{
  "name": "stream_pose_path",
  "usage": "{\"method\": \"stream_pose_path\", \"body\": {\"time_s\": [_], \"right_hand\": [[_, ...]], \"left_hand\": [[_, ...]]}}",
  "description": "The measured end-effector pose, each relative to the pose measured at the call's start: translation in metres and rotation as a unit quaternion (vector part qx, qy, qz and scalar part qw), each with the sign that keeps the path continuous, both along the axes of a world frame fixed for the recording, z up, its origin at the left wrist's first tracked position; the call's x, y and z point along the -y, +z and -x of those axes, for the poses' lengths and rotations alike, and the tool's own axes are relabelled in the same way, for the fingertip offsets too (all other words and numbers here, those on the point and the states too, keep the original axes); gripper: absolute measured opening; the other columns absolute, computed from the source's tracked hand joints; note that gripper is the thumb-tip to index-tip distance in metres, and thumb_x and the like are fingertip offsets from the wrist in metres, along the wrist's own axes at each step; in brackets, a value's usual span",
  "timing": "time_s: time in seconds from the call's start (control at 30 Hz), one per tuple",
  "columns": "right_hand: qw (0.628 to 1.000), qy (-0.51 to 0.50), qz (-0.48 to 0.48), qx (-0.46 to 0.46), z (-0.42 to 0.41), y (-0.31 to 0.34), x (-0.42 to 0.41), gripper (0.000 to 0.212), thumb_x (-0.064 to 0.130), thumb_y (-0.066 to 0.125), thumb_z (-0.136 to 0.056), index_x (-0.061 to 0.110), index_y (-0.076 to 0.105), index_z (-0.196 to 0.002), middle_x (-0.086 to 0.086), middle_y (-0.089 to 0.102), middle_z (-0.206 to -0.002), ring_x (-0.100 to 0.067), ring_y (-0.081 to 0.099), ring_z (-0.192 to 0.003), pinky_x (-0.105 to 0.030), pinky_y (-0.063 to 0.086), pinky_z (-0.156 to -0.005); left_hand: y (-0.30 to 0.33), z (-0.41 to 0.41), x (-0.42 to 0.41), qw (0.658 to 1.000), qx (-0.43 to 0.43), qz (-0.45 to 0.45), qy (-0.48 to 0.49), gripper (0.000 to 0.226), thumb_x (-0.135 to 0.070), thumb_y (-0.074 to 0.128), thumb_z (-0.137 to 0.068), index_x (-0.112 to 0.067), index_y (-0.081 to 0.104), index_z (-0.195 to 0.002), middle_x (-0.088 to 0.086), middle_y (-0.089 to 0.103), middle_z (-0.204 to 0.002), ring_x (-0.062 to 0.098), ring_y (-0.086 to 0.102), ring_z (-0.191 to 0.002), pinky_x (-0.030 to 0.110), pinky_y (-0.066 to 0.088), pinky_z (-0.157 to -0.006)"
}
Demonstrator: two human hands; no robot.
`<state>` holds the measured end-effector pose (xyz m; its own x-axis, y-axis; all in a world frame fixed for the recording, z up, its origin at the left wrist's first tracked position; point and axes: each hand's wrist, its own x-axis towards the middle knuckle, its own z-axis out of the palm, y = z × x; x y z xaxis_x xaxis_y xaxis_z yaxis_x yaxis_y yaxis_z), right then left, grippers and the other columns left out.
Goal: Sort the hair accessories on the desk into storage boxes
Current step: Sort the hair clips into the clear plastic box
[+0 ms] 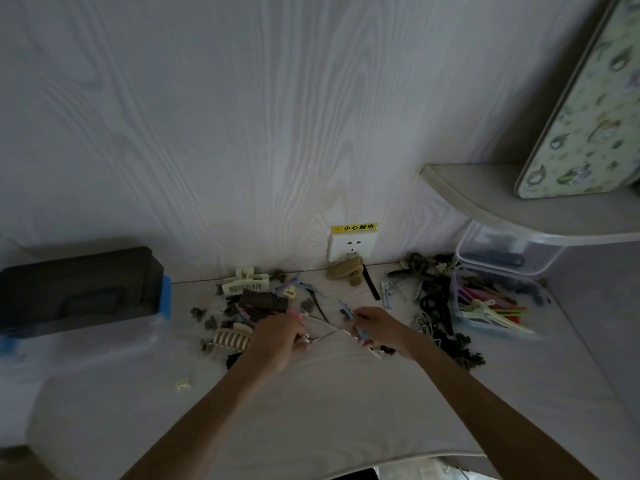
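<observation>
On the desk, your left hand and right hand each pinch thin clips from the scattered pile, while the clear box holds only some.

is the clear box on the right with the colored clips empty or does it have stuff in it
Not empty. The clear box at the right of the desk holds a bundle of long colored clips in pink, green, yellow and white, visible through its wall.

Counting what's sitting around the wall socket: two big cream claw clips left of it, one tan claw clip right below, three storage boxes total, small clips too blurry to count.
</observation>
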<state>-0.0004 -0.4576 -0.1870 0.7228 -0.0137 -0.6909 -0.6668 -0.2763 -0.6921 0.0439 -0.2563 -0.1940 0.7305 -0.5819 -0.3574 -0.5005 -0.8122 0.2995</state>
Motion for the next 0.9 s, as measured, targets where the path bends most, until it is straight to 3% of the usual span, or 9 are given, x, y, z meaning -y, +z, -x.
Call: {"method": "stream_pose_path", "body": {"time_s": [0.13, 0.23, 0.37, 0.43, 0.5, 0.6, 0.7, 0.8, 0.9], "right_hand": [[1.0, -0.001, 0.005, 0.025, 0.009, 0.011, 0.031, 0.015, 0.007, 0.044, -0.095, 0.007, 0.058, -0.099, -0.004, 0.057, -0.07, -0.011, 0.05, -0.057, -0.017, 0.043, -0.049], [0.998, -0.015, 0.029, 0.061, 0.017, 0.027, 0.057, 0.015, 0.009, 0.045, -0.095, 0.013, 0.057, -0.104, -0.004, 0.06, -0.077, -0.011, 0.053, -0.063, -0.019, 0.044, -0.059], [0.986, -0.036, 0.071, 0.149, 0.045, 0.047, 0.117, 0.013, 0.007, 0.048, -0.094, 0.012, 0.058, -0.099, 0.0, 0.06, -0.074, -0.006, 0.054, -0.062, -0.014, 0.043, -0.058], [0.969, -0.043, 0.14, 0.199, 0.058, 0.05, 0.154, 0.015, 0.007, 0.052, -0.092, 0.019, 0.061, -0.093, 0.005, 0.058, -0.069, 0.001, 0.055, -0.058, -0.014, 0.042, -0.058], [0.95, -0.047, 0.228, 0.21, 0.07, 0.051, 0.189, 0.016, 0.014, 0.057, -0.09, 0.03, 0.061, -0.094, 0.007, 0.063, -0.074, -0.001, 0.06, -0.069, -0.013, 0.045, -0.062], [0.947, -0.008, 0.25, 0.203, 0.079, 0.041, 0.224, 0.028, 0.017, 0.065, -0.084, 0.022, 0.065, -0.112, -0.001, 0.07, -0.106, -0.019, 0.065, -0.1, -0.037, 0.054, -0.086], [0.946, -0.005, 0.263, 0.189, 0.091, 0.04, 0.242, 0.039, 0.005, 0.064, -0.083, 0.012, 0.058, -0.121, -0.002, 0.063, -0.118, -0.022, 0.059, -0.114, -0.025, 0.05, -0.087], [0.928, 0.004, 0.329, 0.174, 0.105, 0.038, 0.265, 0.041, 0.012, 0.061, -0.085, 0.018, 0.055, -0.125, 0.004, 0.055, -0.126, -0.013, 0.052, -0.119, -0.009, 0.039, -0.087], [0.919, -0.023, 0.37, 0.133, 0.117, 0.041, 0.276, 0.033, 0.02, 0.058, -0.087, 0.022, 0.058, -0.12, 0.001, 0.057, -0.126, -0.018, 0.055, -0.113, -0.021, 0.041, -0.088]], "left_hand": [[0.005, -0.003, -0.005, 0.994, -0.098, 0.042, 0.028, 0.031, -0.048, 0.063, -0.081, -0.022, 0.07, -0.097, -0.004, 0.068, -0.102, 0.007, 0.06, -0.099, 0.026, 0.047, -0.079], [0.023, -0.009, 0.009, 0.976, -0.169, 0.129, 0.04, 0.034, -0.047, 0.059, -0.084, -0.015, 0.071, -0.086, 0.012, 0.07, -0.082, 0.01, 0.058, -0.069, 0.028, 0.041, -0.065], [0.055, -0.011, 0.071, 0.95, -0.246, 0.185, 0.047, 0.021, -0.025, 0.053, -0.093, -0.011, 0.069, -0.094, -0.009, 0.069, -0.081, -0.011, 0.062, -0.066, 0.005, 0.045, -0.066], [0.064, -0.011, 0.109, 0.946, -0.259, 0.191, 0.023, 0.021, -0.021, 0.051, -0.094, -0.007, 0.065, -0.1, -0.01, 0.066, -0.081, -0.013, 0.062, -0.062, 0.004, 0.046, -0.064], [0.07, -0.011, 0.15, 0.95, -0.244, 0.196, -0.003, 0.019, -0.018, 0.051, -0.094, -0.004, 0.065, -0.097, -0.007, 0.064, -0.075, -0.015, 0.06, -0.057, 0.002, 0.045, -0.061], [0.077, -0.011, 0.202, 0.96, -0.21, 0.181, -0.039, 0.023, -0.024, 0.054, -0.093, -0.006, 0.067, -0.096, 0.006, 0.07, -0.085, -0.007, 0.06, -0.065, 0.01, 0.046, -0.071], [0.072, -0.013, 0.246, 0.975, -0.158, 0.125, -0.092, 0.024, -0.03, 0.051, -0.094, -0.01, 0.065, -0.094, 0.01, 0.067, -0.09, 0.017, 0.062, -0.08, 0.03, 0.046, -0.075], [0.064, -0.003, 0.289, 0.981, -0.101, 0.069, -0.147, 0.022, -0.033, 0.05, -0.093, -0.014, 0.06, -0.087, 0.009, 0.059, -0.083, 0.025, 0.061, -0.08, 0.031, 0.04, -0.065], [0.052, 0.012, 0.314, 0.982, -0.085, 0.06, -0.157, 0.03, -0.034, 0.057, -0.09, -0.017, 0.063, -0.114, 0.005, 0.066, -0.106, 0.024, 0.062, -0.103, 0.035, 0.049, -0.083]]}}
